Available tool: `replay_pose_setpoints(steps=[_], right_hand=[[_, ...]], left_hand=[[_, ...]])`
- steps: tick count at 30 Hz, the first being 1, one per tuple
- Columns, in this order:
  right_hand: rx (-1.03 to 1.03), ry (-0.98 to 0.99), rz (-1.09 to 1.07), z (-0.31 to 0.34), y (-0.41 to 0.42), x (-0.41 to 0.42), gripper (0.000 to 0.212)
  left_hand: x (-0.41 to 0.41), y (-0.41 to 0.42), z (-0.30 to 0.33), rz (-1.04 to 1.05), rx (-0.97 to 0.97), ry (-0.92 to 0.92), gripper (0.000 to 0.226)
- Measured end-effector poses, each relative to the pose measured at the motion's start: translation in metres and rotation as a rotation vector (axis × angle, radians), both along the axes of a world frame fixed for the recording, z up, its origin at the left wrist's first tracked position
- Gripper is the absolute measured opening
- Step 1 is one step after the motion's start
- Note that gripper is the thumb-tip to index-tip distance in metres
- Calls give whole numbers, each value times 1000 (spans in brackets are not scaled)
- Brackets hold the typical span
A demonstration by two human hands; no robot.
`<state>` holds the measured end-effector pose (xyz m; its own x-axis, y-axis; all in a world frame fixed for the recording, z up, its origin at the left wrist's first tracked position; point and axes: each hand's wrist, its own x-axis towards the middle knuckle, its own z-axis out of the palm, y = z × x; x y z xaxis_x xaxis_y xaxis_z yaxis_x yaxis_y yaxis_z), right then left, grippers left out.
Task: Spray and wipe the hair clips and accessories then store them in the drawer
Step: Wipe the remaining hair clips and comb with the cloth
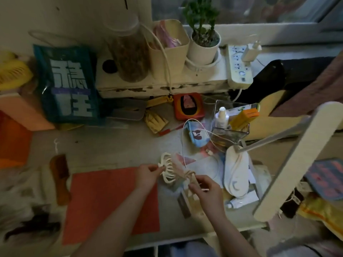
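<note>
Clip of cream plastic is hanging over the table just past your left hand, whose fingers are pinching its edge, while your right hand is gripping a knotted strip beside it, so keep steadying both.

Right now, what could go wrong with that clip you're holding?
The white cable runs right beside the claw clip held by the left hand, so its teeth might snag it. The right hand holds something knotted there too, possibly tangling. Pulling that cable could tip the spray bottle.
</note>
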<state>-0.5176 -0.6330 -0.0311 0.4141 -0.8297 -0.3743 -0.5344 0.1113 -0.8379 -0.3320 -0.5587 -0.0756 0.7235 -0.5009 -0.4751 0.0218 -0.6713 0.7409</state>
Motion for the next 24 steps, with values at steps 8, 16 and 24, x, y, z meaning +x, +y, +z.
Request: replay_pose_setpoints(steps=[8,16,24], right_hand=[[69,-54,-6,4,-18,-13,14],[122,-75,57,7,-28,-13,15],[159,-229,112,33,-28,14,17]], left_hand=[[-1,-12,-16,164,116,25,17],[-12,-4,3,181,-11,79,26],[-25,12,69,95,-211,139,26]])
